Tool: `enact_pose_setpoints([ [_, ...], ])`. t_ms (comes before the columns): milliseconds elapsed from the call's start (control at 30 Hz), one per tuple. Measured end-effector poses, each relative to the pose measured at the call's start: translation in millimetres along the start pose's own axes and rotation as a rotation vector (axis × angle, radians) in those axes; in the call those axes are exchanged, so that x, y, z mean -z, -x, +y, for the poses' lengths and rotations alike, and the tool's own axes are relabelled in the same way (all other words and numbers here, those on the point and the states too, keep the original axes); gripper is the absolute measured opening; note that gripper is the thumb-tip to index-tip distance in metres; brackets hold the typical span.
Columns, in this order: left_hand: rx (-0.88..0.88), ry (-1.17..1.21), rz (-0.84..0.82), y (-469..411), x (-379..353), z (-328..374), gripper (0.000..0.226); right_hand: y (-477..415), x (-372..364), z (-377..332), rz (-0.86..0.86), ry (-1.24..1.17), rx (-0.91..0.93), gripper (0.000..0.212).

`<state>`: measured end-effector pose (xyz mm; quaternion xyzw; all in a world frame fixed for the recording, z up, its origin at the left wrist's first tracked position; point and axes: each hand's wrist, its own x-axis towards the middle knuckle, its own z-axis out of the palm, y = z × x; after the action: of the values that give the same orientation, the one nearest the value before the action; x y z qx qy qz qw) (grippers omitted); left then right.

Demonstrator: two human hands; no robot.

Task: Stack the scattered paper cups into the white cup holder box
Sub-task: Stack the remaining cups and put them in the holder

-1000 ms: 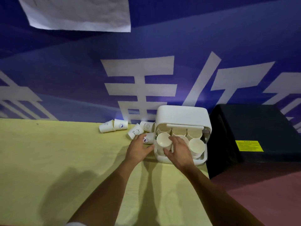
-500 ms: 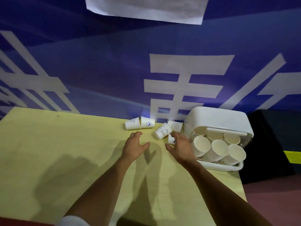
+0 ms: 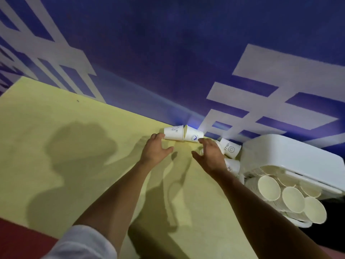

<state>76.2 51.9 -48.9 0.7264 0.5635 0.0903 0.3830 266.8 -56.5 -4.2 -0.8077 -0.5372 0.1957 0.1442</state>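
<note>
Several white paper cups lie on their sides on the yellow table by the wall. A "HI" cup point(image 3: 173, 132) and a blue-logo cup point(image 3: 193, 135) lie mouth to mouth. A "HELLO" cup point(image 3: 230, 148) and another cup point(image 3: 232, 166) lie further right, beside the white cup holder box point(image 3: 291, 157), which holds several stacks of cups point(image 3: 292, 199). My left hand point(image 3: 155, 151) is spread, fingertips at the base of the "HI" cup. My right hand point(image 3: 210, 155) is spread too, fingertips at the logo cup, partly hiding one more cup. Neither hand holds anything.
The yellow table point(image 3: 74, 146) stretches wide to the left and front, with my shadow on it. A blue wall with white lettering point(image 3: 261, 94) rises right behind the cups. The table's near left edge borders a red floor point(image 3: 16, 238).
Both hands have moved away from the box and reached left and forward to the two far cups. The view has swung left, so the box now sits at the right edge.
</note>
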Motion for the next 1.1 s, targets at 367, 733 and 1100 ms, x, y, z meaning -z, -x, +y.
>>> enact_pose_setpoints([
  [367, -0.062, -0.152, -0.024, -68, -23, 7, 0.082, -73, -41, 22, -0.024, 0.125, 0.050, 0.055],
  [733, -0.077, -0.188, 0.028, -62, -35, -7, 0.059, -87, -57, 20, -0.019, 0.285, 0.027, 0.051],
  [1100, 0.003, -0.054, 0.092, -9, 3, 0, 0.062, -36, -14, -1, 0.110, 0.156, 0.027, 0.050],
])
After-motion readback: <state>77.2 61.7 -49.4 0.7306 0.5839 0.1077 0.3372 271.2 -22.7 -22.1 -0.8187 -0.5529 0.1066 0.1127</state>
